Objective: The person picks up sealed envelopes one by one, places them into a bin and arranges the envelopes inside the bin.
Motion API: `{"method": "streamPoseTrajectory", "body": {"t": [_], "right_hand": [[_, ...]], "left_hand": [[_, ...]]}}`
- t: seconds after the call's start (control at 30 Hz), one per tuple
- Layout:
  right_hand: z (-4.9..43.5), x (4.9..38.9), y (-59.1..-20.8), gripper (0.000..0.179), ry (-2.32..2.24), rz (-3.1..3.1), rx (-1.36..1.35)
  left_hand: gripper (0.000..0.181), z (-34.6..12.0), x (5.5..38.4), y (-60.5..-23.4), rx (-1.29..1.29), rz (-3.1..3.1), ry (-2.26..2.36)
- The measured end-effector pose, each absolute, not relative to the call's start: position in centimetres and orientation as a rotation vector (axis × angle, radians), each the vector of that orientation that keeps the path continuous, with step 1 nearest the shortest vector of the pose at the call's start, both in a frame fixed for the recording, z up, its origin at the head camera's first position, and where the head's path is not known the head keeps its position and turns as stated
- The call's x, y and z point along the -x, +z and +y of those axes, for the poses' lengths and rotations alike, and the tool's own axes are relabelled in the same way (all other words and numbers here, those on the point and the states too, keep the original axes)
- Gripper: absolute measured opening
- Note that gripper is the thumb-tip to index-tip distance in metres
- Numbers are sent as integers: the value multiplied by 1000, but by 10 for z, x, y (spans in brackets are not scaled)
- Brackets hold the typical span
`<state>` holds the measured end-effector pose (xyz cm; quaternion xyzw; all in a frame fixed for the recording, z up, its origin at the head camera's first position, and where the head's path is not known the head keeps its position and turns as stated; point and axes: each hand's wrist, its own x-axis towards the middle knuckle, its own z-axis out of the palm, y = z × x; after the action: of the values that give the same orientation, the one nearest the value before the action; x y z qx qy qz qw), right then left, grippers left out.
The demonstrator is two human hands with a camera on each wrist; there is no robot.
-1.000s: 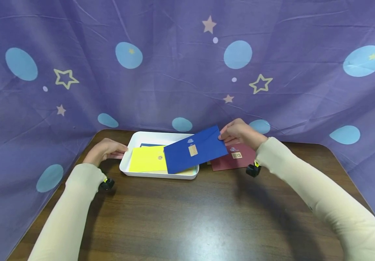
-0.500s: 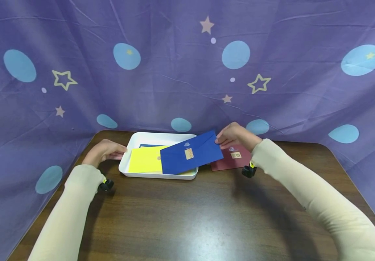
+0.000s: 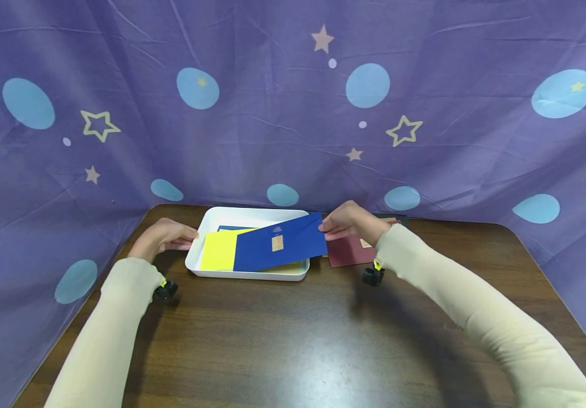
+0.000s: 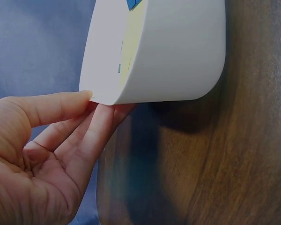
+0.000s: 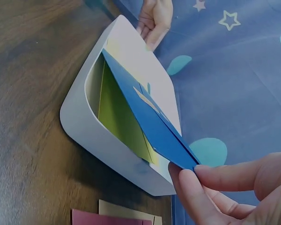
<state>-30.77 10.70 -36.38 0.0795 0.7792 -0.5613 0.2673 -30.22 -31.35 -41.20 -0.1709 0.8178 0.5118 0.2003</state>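
My right hand (image 3: 346, 221) pinches the right end of a blue envelope (image 3: 257, 252) between thumb and fingers. That envelope slants over the white tray (image 3: 242, 215), its left end low inside and its right end raised, as the right wrist view shows. Under it lie a yellow envelope (image 3: 216, 252) and the edge of another blue piece (image 3: 232, 228). At the tray's left end, my left hand (image 3: 168, 233) grips the rim, thumb (image 4: 79, 101) on top and fingers underneath.
Right of the tray, dark red envelopes (image 3: 341, 255) lie on the brown wooden table (image 3: 252, 340), partly hidden by my right hand. A tan envelope edge (image 5: 117, 209) shows beside them. A purple patterned cloth (image 3: 272, 113) hangs behind the table.
My right hand has moved left and down with the blue envelope, which now covers more of the yellow one and sits lower over the tray. The left hand stays at the rim.
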Motion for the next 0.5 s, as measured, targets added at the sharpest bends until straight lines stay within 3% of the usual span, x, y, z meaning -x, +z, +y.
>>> {"method": "streamPoseTrajectory", "body": {"t": [0.23,0.5], "right_hand": [[100,308,-366,10,-1522,2089,-244],[95,311,-372,17,-1557,2046,-241]], "left_hand": [[31,-313,302,-411,477,2293,1424],[29,-312,302,-411,488,2295,1419]]}}
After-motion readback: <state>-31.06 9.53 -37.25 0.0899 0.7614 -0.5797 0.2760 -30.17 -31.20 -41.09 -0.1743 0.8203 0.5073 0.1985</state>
